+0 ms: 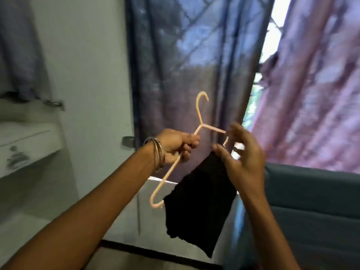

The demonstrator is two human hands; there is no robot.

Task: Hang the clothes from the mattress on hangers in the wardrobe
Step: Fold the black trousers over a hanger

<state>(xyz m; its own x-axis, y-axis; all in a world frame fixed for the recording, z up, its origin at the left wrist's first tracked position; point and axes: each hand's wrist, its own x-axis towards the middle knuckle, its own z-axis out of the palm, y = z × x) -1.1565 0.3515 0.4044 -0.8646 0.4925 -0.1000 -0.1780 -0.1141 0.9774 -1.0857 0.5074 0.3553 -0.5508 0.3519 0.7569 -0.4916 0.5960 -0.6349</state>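
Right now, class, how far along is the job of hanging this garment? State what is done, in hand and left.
Done: the black garment is off the mattress. In hand: the left hand grips the pink hanger while the right hand works the garment at the hanger's arm. Left: seating it properly and hanging it in the wardrobe.

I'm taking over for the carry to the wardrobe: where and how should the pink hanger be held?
Grip the pink hanger at the junction just below its hook, coming from the left, roughly where the left hand already grips its upper arm. It hangs tilted with the black garment draped on the right beside the right hand, so holding near the neck probably leaves the hook free.
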